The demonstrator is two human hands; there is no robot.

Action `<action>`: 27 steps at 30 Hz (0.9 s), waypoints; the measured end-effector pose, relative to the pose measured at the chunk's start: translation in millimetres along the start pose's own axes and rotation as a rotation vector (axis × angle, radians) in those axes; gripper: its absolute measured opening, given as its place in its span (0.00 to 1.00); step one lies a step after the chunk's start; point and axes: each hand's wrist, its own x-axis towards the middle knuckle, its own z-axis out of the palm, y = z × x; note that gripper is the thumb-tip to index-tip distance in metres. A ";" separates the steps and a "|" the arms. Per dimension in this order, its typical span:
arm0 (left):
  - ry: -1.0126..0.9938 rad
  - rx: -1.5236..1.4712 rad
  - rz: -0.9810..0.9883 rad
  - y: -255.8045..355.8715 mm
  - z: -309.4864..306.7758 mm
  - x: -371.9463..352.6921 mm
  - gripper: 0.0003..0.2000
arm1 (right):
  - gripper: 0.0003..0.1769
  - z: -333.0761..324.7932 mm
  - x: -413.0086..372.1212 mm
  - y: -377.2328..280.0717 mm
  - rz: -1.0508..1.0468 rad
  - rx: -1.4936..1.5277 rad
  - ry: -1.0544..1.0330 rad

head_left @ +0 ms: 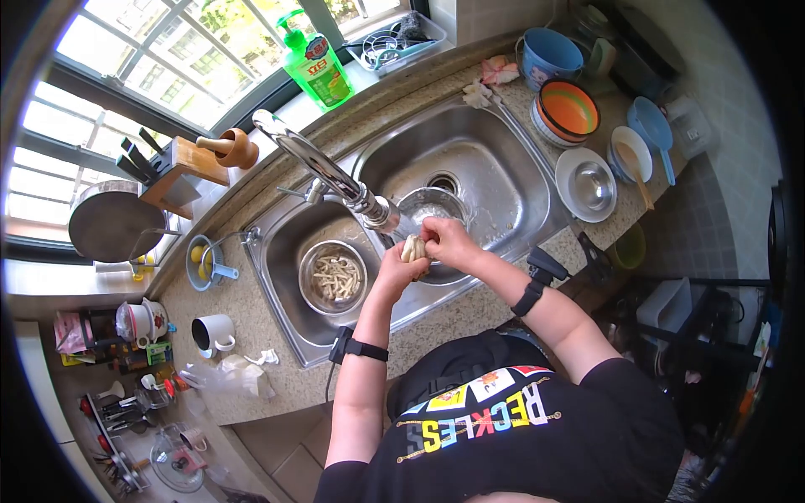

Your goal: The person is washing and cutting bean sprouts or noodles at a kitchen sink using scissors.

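My left hand (401,272) is closed around a pale, mushroom-like clump (412,249) below the faucet (381,211). My right hand (451,243) pinches at the clump's upper right side, fingertips bent against it. Water seems to run from the spout just beside my fingers. Behind the right hand, a metal bowl (444,199) sits in the right sink basin (511,168), partly hidden by hand and faucet. In the left basin (277,243) stands a steel bowl (307,295) holding several pale, strip-like pieces (337,278).
A green soap bottle (323,75) stands on the windowsill, with a knife block (180,172) farther left. A white mug (214,334) and a plastic bag (235,377) lie left of the sink. Stacked bowls (568,109) and a white plate (579,197) occupy the right counter.
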 end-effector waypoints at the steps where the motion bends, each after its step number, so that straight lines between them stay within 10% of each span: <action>1: -0.002 -0.039 0.008 0.4 1.1 -0.8 0.12 | 0.06 -1.1 -0.3 3.1 0.056 0.019 0.000; 9: 0.106 -0.282 0.090 2.6 5.0 14.8 0.10 | 0.15 -13.6 -28.3 46.4 -0.110 -0.145 0.129; 11: 0.125 -0.300 0.056 7.0 1.0 25.4 0.10 | 0.16 -25.5 -39.0 48.9 0.244 -0.035 0.089; 27: 0.133 -0.564 -0.249 -17.9 -8.5 49.7 0.05 | 0.14 -170.4 -205.3 93.9 0.418 -0.730 0.718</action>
